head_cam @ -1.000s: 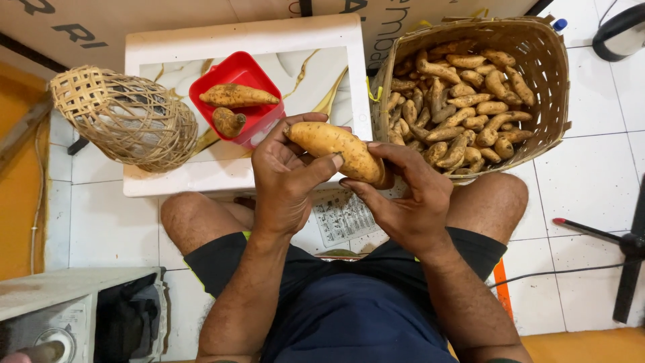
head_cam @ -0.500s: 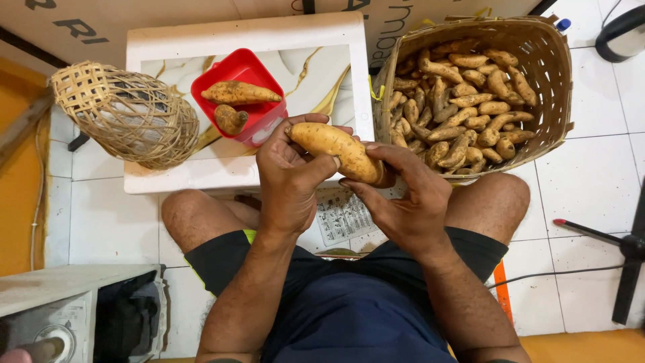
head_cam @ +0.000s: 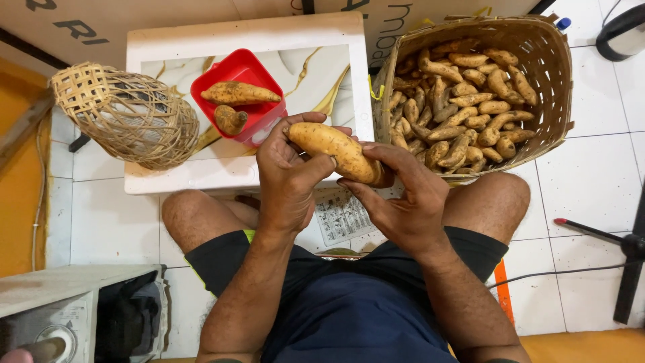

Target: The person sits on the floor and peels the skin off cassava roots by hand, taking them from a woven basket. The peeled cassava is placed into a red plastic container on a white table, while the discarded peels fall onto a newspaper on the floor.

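A large tan sweet potato (head_cam: 333, 149) lies across both my hands above my lap. My left hand (head_cam: 287, 180) grips its left end, thumb pressed on its side. My right hand (head_cam: 403, 202) cups its right end from below. A red square tub (head_cam: 236, 72) on the white low table (head_cam: 168, 176) holds two smaller sweet potatoes (head_cam: 239, 94). At the right stands a big woven basket (head_cam: 555, 81) heaped with several sweet potatoes (head_cam: 463, 107).
A woven dome-shaped cage basket (head_cam: 125, 115) rests at the table's left edge. A printed paper (head_cam: 340, 216) lies on the floor between my knees. A black stand leg (head_cam: 591, 231) and cable cross the white tiles at right. A grey appliance (head_cam: 60, 309) sits at lower left.
The sweet potato has turned slightly in my hands; my left thumb has shifted along it. Nothing else has moved.
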